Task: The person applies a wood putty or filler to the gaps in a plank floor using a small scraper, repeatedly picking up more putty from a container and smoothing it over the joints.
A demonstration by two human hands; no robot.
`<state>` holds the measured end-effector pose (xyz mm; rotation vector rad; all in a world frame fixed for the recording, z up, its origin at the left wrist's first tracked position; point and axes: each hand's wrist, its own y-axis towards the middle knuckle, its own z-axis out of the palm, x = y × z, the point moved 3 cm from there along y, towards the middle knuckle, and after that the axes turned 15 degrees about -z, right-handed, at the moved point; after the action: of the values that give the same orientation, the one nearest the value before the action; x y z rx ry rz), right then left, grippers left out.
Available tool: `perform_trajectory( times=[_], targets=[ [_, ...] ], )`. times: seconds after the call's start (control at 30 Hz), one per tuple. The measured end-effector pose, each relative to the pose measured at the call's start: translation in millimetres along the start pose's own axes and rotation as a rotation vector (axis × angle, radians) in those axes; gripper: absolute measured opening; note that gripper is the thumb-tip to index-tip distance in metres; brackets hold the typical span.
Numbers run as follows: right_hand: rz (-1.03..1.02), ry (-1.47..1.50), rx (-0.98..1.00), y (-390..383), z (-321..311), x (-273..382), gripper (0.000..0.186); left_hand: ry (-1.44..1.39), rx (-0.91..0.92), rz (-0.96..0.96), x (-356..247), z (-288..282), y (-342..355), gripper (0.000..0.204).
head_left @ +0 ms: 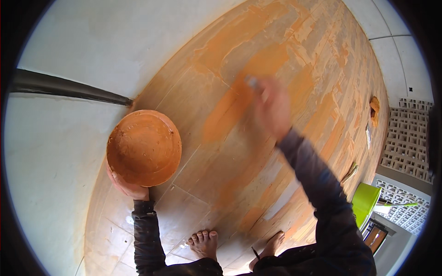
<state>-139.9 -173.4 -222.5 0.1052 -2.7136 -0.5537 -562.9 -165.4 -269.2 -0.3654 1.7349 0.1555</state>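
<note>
My left hand (123, 185) supports a round orange-stained bowl (176, 149) from below and at its near side, the fingers mostly hidden under it. Orange paste coats the inside of the bowl. Out over the floor, my right hand (275, 105) is closed around a small grey flat-looking tool (251, 82), smeared by motion. Beneath it, wood-look floor tiles (179, 200) carry broad streaks of orange paste (230, 106), thickest toward the far side and the right.
A pale wall (92, 41) with a dark strip (69, 87) borders the floor on the left. Far right are a lime-green bucket (366, 200), an orange-brown object (374, 110) and a perforated block wall (405, 138). My bare feet (203, 244) stand at the lower middle.
</note>
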Motion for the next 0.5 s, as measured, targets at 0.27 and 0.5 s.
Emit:
perform_trajectory(
  times=[0.27, 0.5],
  targets=[
    [-0.2, -0.094, 0.055, -9.0, 26.3, 25.7, 0.038, 0.178, -0.034, 0.039, 3.9, 0.3, -0.6, 0.052],
    [-0.281, 0.192, 0.153, -20.0, 0.4, 83.1, 0.04, -0.111, -0.021, -0.045, 2.0, 3.6, -0.1, 0.051]
  ],
)
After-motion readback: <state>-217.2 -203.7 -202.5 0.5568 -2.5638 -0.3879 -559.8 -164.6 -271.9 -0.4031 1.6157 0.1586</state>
